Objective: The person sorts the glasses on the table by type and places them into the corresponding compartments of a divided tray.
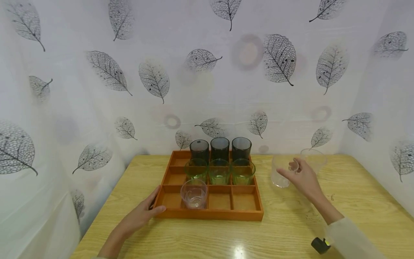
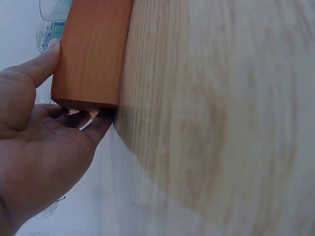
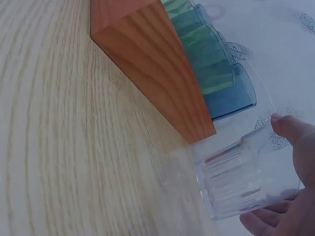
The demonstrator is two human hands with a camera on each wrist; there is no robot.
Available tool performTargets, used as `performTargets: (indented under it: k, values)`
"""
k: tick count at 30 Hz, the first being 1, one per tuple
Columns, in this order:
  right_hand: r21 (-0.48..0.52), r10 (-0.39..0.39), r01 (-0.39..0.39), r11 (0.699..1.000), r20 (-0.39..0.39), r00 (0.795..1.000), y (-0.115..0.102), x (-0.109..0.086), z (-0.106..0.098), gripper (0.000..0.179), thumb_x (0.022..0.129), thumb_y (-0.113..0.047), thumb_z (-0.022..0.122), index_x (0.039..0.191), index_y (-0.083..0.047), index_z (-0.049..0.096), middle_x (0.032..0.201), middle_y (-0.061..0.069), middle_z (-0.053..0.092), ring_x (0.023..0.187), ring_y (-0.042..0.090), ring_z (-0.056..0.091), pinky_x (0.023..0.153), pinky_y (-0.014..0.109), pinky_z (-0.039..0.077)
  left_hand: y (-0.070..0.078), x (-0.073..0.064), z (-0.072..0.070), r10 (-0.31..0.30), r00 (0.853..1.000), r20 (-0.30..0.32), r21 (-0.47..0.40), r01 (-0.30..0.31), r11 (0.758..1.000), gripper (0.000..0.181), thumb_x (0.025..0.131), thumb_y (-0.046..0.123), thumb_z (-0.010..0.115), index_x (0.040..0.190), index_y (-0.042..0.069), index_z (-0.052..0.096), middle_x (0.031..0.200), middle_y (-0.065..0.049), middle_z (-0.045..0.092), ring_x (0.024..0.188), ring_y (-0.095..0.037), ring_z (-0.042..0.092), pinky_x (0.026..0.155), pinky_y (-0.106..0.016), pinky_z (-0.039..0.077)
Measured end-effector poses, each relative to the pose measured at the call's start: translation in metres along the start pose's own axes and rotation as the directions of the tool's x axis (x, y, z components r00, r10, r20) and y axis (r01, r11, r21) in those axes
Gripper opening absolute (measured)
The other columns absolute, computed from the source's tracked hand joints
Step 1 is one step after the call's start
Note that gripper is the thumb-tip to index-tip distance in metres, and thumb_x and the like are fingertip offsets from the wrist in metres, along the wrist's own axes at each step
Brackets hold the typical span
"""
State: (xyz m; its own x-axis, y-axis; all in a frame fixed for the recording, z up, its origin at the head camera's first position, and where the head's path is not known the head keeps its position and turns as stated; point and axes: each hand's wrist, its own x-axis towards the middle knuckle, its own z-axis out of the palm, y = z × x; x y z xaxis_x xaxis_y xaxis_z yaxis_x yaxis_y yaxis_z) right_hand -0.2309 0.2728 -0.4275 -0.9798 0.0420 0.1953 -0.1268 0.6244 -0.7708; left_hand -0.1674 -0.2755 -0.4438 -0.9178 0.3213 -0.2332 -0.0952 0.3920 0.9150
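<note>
A brown wooden tray (image 1: pixel 210 214) with compartments lies on the table. My left hand (image 1: pixel 139 216) grips its front left corner, thumb on the front side and fingers round the end, as the left wrist view (image 2: pixel 49 128) also shows. To the right of the tray, my right hand (image 1: pixel 305 181) holds a clear glass (image 3: pixel 246 177) with thumb and fingers on opposite sides near its rim; the glass is tilted in the right wrist view. Another clear glass (image 1: pixel 194 199) stands in the tray's front row. Behind it are green glasses (image 1: pixel 220 176), then dark glasses (image 1: pixel 220 148) in the back row.
A further clear glass (image 1: pixel 316 160) stands at the table's back right, partly behind my right hand. A leaf-patterned curtain (image 1: pixel 207 93) borders the wooden table (image 1: pixel 194 239) at the back and sides. A small black device (image 1: pixel 320 245) sits by my right sleeve.
</note>
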Motion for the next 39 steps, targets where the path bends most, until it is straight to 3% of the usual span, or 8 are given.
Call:
performTargets:
  k: [5, 10, 18, 30, 39]
  values:
    - [0.006, -0.016, 0.016, 1.000, 0.011, 1.000, -0.006, -0.013, -0.005, 0.093, 0.096, -0.047, 0.073, 0.158, 0.007, 0.029, 0.143, 0.032, 0.053, 0.122, 0.048, 0.053, 0.094, 0.059, 0.047, 0.000, 0.000, 0.000, -0.002, 1.000, 0.001, 0.000, 0.002, 1.000, 0.085, 0.109, 0.031, 0.056, 0.167, 0.014, -0.003, 0.172, -0.013, -0.009, 0.154, -0.043, -0.004, 0.120, -0.067, 0.011]
    - [-0.024, -0.042, 0.042, 0.999, 0.010, 0.999, -0.012, -0.024, -0.010, 0.087, 0.096, -0.044, 0.074, 0.156, 0.005, 0.034, 0.137, 0.027, 0.059, 0.113, 0.038, 0.058, 0.086, 0.041, 0.048, -0.001, -0.001, 0.001, -0.005, 1.000, 0.003, -0.005, 0.005, 1.000, 0.085, 0.109, 0.031, 0.056, 0.167, 0.014, -0.003, 0.172, -0.013, -0.009, 0.154, -0.043, -0.005, 0.120, -0.067, 0.011]
    - [-0.019, -0.081, 0.082, 0.996, 0.036, 0.996, -0.025, -0.042, -0.016, 0.085, 0.095, -0.040, 0.076, 0.155, 0.006, 0.036, 0.133, 0.025, 0.061, 0.113, 0.039, 0.061, 0.084, 0.020, 0.048, 0.001, -0.002, 0.001, -0.009, 1.000, -0.003, -0.002, 0.009, 1.000, 0.085, 0.109, 0.031, 0.056, 0.167, 0.014, -0.003, 0.172, -0.014, -0.009, 0.155, -0.043, -0.005, 0.120, -0.067, 0.011]
    - [-0.019, -0.071, 0.073, 0.997, 0.089, 0.993, -0.043, -0.061, -0.019, 0.080, 0.095, -0.040, 0.076, 0.153, 0.003, 0.040, 0.134, 0.022, 0.062, 0.109, 0.033, 0.060, 0.078, 0.026, 0.052, 0.002, -0.002, 0.001, -0.003, 1.000, 0.008, -0.009, 0.003, 1.000, 0.084, 0.109, 0.031, 0.055, 0.167, 0.013, -0.004, 0.172, -0.015, -0.009, 0.154, -0.044, -0.003, 0.120, -0.066, 0.012]
    - [-0.003, -0.101, 0.102, 0.995, 0.105, 0.989, -0.053, -0.068, -0.013, 0.079, 0.094, -0.038, 0.078, 0.152, 0.001, 0.042, 0.132, 0.017, 0.064, 0.114, 0.032, 0.060, 0.085, 0.022, 0.049, 0.003, -0.002, 0.001, -0.010, 1.000, 0.002, 0.003, 0.010, 1.000, 0.085, 0.109, 0.032, 0.055, 0.167, 0.014, -0.004, 0.172, -0.014, -0.009, 0.154, -0.043, -0.004, 0.119, -0.068, 0.013]
